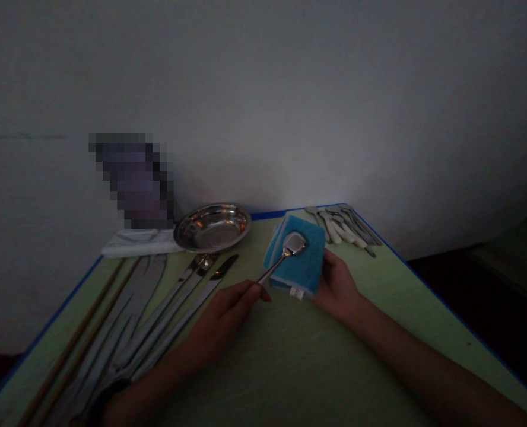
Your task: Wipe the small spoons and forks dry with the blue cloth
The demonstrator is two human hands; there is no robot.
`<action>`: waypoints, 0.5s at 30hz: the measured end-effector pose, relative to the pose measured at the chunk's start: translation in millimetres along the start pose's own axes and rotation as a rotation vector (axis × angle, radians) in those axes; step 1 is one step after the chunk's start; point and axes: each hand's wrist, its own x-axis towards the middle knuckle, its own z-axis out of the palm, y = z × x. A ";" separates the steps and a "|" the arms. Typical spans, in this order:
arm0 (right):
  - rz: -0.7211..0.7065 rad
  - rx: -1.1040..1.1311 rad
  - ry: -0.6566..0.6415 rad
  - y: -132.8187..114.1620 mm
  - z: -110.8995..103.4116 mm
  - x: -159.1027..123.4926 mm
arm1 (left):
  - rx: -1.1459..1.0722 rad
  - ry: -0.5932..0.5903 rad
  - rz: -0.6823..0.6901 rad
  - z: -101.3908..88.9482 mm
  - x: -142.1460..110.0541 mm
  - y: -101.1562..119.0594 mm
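Note:
My left hand (239, 302) is closed round the handle of a metal spoon (295, 244), whose bowl points away to the right. Behind that bowl, my right hand (338, 286) grips a folded blue cloth (305, 273) with a white tag at its lower edge. The spoon's bowl lies over the face of the cloth; whether they press together I cannot tell. Most of my right fingers are hidden behind the cloth. Left of my left hand, several table knives (201, 292) lie on the table, partly covered by my forearm.
A shiny metal bowl (212, 228) stands at the back of the green table (379, 356). Several spoons (341, 225) lie at the back right corner. Chopsticks (92, 314) and more flat utensils (132, 296) lie at the left. A wall rises behind; a blurred-out object leans there.

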 end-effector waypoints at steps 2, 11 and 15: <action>0.003 -0.006 -0.019 2.2 0.2 -0.5 | -0.006 -0.004 -0.011 0.0 0.4 -0.4; -0.080 -0.241 -0.080 6.1 -8.5 1.6 | 0.157 -0.020 0.120 0.5 -0.9 3.8; -0.113 -0.316 -0.043 4.2 -9.7 2.4 | 0.167 -0.044 0.141 -0.6 -0.3 2.7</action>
